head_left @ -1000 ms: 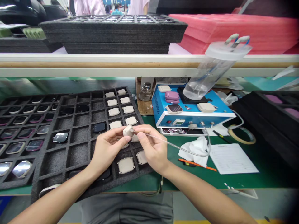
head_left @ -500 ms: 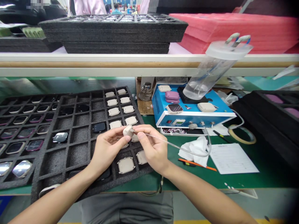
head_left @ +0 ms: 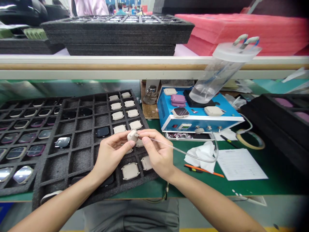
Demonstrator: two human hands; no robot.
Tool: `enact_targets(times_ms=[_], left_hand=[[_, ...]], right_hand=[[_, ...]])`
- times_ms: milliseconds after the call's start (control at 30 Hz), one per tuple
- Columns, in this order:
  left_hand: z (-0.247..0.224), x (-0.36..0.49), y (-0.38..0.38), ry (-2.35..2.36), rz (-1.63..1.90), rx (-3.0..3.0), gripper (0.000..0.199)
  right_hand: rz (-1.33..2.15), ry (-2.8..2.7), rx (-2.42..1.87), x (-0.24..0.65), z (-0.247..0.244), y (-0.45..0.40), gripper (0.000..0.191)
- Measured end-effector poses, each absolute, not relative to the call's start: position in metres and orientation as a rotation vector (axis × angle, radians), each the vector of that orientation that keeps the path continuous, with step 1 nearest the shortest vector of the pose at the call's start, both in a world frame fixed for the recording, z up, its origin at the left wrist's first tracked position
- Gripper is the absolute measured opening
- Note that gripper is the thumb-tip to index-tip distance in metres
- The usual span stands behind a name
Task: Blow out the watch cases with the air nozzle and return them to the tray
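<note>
My left hand [head_left: 111, 153] pinches a small beige watch case [head_left: 132, 136], tilted on edge above the black foam tray [head_left: 83, 162]. Close beside it, my right hand [head_left: 158, 154] grips the end of a clear thin tube [head_left: 180, 150] and holds it against the side of the case; the exact contact point is hidden by my fingers. From there the tube loops right and up to the front of a blue machine [head_left: 166, 111]. Beneath my hands, more beige watch cases [head_left: 130, 170] lie in the tray's right-hand compartments, with dark watch faces [head_left: 102, 131] in others.
A clear cylinder [head_left: 210, 80] stands tilted-looking on the machine, beside several watch cases. Right of my hands are a white tissue [head_left: 201, 154], an orange stick [head_left: 205, 170], a paper sheet [head_left: 241, 164] and a tape roll [head_left: 251, 140]. A shelf edge [head_left: 108, 67] crosses above.
</note>
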State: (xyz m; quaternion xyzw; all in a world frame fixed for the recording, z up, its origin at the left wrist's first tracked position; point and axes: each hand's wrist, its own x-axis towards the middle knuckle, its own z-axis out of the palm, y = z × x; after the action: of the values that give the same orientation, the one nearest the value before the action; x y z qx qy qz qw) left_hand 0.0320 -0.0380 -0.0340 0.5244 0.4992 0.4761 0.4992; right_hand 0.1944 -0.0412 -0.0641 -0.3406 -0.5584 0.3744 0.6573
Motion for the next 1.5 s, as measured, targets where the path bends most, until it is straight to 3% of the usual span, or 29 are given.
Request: enact_targets(times_ms=[1500], left_hand=[[-0.0302, 0.0327, -0.0391, 1.227, 1.145, 1.252, 0.043]], right_hand=[[0.811, -1.274, -0.825, 0.194, -0.0631, -0.0409, 0.014]])
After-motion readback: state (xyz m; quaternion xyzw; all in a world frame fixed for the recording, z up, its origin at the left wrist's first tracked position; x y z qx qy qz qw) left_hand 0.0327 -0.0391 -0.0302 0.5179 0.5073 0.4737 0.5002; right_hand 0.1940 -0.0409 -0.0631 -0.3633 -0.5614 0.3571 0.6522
